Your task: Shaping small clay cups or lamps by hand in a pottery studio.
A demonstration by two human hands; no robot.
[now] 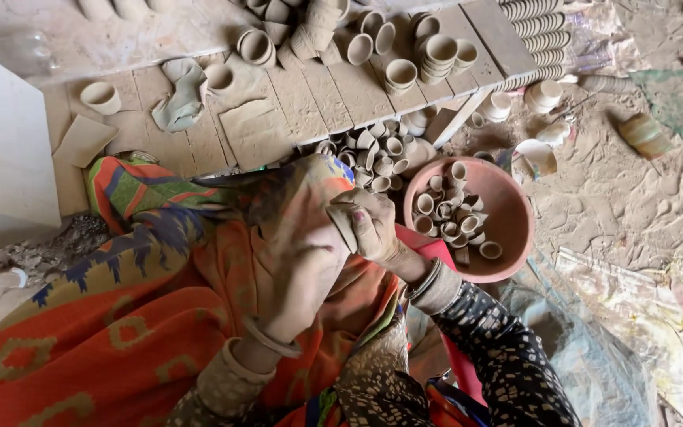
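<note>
Looking down from the head camera, I am seeing a white box (1,150) standing at the far left beside a dusty wooden plank worktop (310,99). On those planks a single small clay cup (100,96) is sitting near a crumpled grey-green rag (179,99), and further right more unfired clay cups (428,55) are standing in stacks and loose groups.

Nearer to me, an orange, blue and green patterned cloth (120,300) is covering the lap. My left hand (298,277), clay-coated and wearing a bangle, is reaching up over the cloth; I cannot tell whether its fingers are closed on anything. Just beside it, touching, my right hand (369,225) is curling tightly around a small grey clay piece (343,225), only an edge of which is showing.

To the right, a round terracotta bowl (507,229) is resting on the earthen floor (634,190), holding many tiny clay cups. A row of ridged clay stacks (535,39) is lying at the top right.
</note>
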